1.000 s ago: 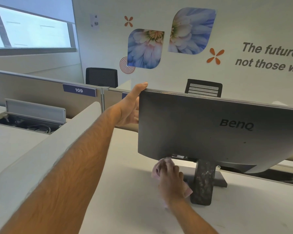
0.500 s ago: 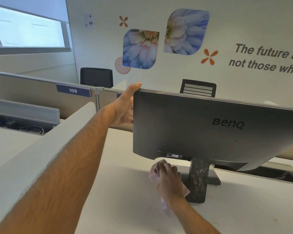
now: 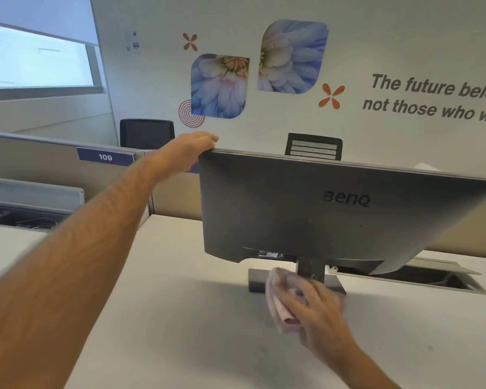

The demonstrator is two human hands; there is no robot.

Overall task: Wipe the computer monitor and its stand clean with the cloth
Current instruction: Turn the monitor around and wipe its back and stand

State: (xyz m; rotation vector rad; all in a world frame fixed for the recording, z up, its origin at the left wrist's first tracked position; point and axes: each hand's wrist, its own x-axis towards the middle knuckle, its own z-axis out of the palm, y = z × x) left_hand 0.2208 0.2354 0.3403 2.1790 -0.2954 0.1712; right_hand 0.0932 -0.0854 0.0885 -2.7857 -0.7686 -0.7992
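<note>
Shifted rightward across stand base (image 3: 257,280): right hand (image 3: 317,313), clenched on one pink cloth (image 3: 281,307) (blurred), low on worktop (image 3: 180,318). Beyond, one monitor (image 3: 306,209); left hand (image 3: 191,148) gripping its top corner. Farther, two chairs (image 3: 146,133).

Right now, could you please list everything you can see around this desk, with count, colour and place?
monitor: one, dark grey, back facing the camera, on the desk
stand: one, dark, smudged, under the monitor
cloth: one, pinkish, at the stand's base
desk: one, white
office chairs: two, black, by the far wall
partition: one, grey, labelled 109
flower pictures: two, blue, on the wall
left hand: on the monitor's top corner
right hand: holding the cloth
</note>
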